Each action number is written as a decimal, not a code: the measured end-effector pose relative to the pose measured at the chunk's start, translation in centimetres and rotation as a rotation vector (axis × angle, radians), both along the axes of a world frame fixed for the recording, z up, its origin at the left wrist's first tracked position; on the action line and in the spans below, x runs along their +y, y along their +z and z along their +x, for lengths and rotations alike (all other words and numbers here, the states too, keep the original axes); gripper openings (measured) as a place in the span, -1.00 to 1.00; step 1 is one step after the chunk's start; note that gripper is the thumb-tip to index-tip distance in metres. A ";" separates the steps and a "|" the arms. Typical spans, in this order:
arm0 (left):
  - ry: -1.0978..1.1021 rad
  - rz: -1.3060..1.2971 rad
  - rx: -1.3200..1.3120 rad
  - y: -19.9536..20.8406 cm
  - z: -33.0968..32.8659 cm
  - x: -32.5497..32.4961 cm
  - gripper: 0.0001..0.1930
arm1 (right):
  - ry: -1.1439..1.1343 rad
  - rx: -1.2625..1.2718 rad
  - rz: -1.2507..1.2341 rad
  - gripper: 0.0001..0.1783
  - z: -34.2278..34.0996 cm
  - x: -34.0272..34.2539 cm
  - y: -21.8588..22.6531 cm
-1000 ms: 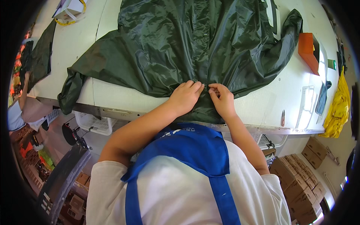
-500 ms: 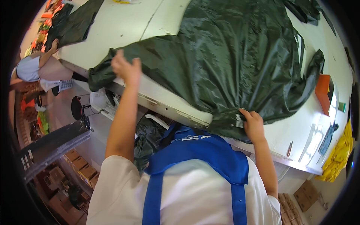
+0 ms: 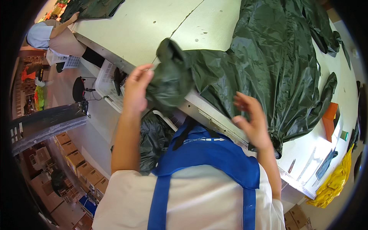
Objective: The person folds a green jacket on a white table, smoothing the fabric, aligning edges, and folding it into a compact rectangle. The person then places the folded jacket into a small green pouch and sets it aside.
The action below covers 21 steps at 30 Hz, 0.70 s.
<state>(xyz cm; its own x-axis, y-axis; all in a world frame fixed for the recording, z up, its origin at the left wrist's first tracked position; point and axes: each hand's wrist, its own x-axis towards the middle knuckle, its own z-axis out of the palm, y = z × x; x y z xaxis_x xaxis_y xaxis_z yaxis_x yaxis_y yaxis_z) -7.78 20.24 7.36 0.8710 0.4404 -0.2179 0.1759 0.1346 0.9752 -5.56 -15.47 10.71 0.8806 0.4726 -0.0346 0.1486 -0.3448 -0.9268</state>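
Observation:
A dark green, shiny rain jacket [image 3: 276,69] lies spread over the white table, its lower part gathered into folds near the front edge. Its left sleeve [image 3: 168,78] is lifted off the table edge and bent up, slightly blurred. My left hand [image 3: 138,88] has its thumb and fingers closed on the side of that sleeve. Over the jacket's near side my right hand [image 3: 253,120] hovers with fingers apart and nothing in it. The other sleeve [image 3: 326,90] stretches out at the right.
An orange box-like holder [image 3: 329,120], a green roll [image 3: 344,135] and yellow fabric [image 3: 333,180] are at the right. White baskets [image 3: 105,82] and a dark bag [image 3: 153,140] sit below the table edge. Another person [image 3: 57,38] works at the far left with dark fabric.
My left hand has taken hold of the left sleeve and raised it. My right hand has let go of the gathered lower part and opened. The view has shifted leftward.

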 end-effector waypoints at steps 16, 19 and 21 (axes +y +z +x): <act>-0.761 0.016 0.135 7.4 3.2 -11.3 -0.85 | -0.267 0.524 0.659 -0.75 1.3 2.6 2.3; -0.745 -0.424 0.113 7.0 3.6 -11.9 -0.88 | -0.215 0.640 0.786 -0.72 1.5 1.2 3.1; -0.718 -0.625 0.145 7.3 3.8 -12.4 -0.87 | -0.212 0.735 0.887 -0.65 1.6 0.7 4.1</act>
